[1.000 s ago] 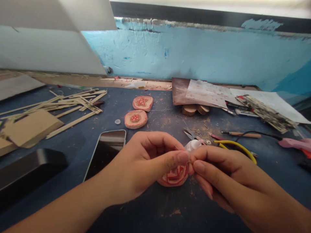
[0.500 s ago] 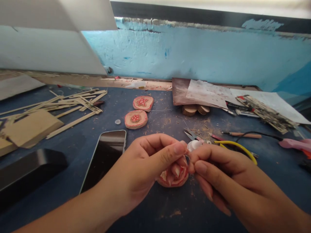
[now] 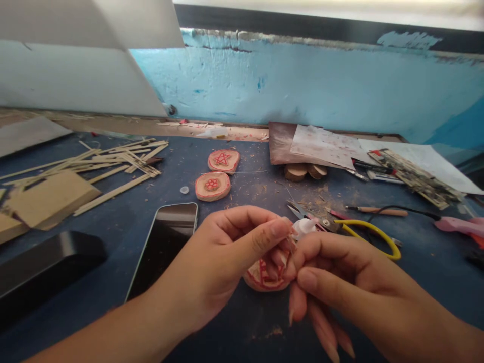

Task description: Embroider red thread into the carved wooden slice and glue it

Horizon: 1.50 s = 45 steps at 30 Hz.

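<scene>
Head view: Over a dusty blue surface [image 3: 234, 333], the left hand [image 3: 223, 262] and right hand [image 3: 340, 272] meet fingertip to fingertip above a wood slice [image 3: 260, 277] patterned in red. The left thumb and forefinger are pinched shut at the meeting point, the other left fingers curled onto the slice itself, which sits low between both hands, just above or on the surface; which cannot be told. The right fingers are closed around a small white nozzle [image 3: 304, 227] that pokes up behind the knuckles; its body is hidden, so what it belongs to is unclear.

Two more slices, one with a red star [image 3: 223, 160] and one with a red flower [image 3: 212, 185], lie farther back and appear finished, their designs whole and their rims edged red. The slice in hand shows red lines across much of its visible face, though fingers cover part of it, so how much remains is hard to judge. Plain slices [image 3: 304, 171] wait under a sheet of paper [image 3: 325, 143], seemingly unworked.

A phone [image 3: 166, 237] lies just left of the left wrist; yellow-handled pliers [image 3: 366, 232] and snips [image 3: 302, 210] lie just beyond the right hand, wooden sticks [image 3: 113, 161] at far left.
</scene>
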Available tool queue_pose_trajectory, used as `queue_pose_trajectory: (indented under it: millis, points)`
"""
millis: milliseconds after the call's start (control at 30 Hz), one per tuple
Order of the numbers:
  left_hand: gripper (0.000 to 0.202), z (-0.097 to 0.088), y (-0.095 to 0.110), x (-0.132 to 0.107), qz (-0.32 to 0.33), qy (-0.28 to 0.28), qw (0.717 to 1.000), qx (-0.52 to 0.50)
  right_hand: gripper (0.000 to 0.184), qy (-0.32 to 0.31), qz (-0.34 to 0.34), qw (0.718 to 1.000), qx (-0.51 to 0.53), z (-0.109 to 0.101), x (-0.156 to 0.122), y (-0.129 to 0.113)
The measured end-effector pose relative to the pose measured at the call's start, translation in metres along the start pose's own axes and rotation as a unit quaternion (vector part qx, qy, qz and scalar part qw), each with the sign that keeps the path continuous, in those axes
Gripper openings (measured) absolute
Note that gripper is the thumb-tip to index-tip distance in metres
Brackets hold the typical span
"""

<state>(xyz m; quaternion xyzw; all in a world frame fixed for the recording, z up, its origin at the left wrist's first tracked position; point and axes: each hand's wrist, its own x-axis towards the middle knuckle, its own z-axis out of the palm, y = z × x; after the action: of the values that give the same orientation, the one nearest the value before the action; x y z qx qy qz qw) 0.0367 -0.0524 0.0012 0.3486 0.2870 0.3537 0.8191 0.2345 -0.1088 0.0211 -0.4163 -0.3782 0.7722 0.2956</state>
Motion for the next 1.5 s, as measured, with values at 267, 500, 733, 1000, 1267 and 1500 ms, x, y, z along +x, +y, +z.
queue_pose_trajectory:
  millis: [267, 500, 733, 1000, 1267, 1500]
  points:
    - [0.019, 0.006, 0.0, -0.002, 0.011, 0.014, 0.999, -0.031, 0.026, -0.039, 0.014, 0.998, 0.057, -0.003, 0.002, 0.005]
    - [0.021, 0.008, -0.003, -0.003, -0.002, 0.028, 0.998, -0.058, 0.024, -0.071, 0.037, 0.99, 0.116, -0.008, 0.002, 0.012]
    - [0.02, 0.007, -0.004, -0.003, -0.015, -0.012, 0.997, -0.079, 0.028, -0.068, 0.051, 0.987, 0.138, -0.01, 0.002, 0.017]
    - [0.02, 0.011, 0.0, -0.005, -0.015, -0.006, 0.996, -0.082, 0.022, -0.087, 0.05, 0.986, 0.133, -0.009, 0.002, 0.014]
    - [0.021, 0.002, -0.004, -0.002, -0.021, 0.043, 0.998, 0.032, 0.016, 0.103, -0.192, 0.94, -0.263, -0.002, -0.001, 0.008]
    - [0.022, 0.004, -0.003, -0.002, -0.05, 0.041, 0.997, 0.044, 0.016, 0.182, -0.258, 0.873, -0.372, 0.0, -0.004, 0.007]
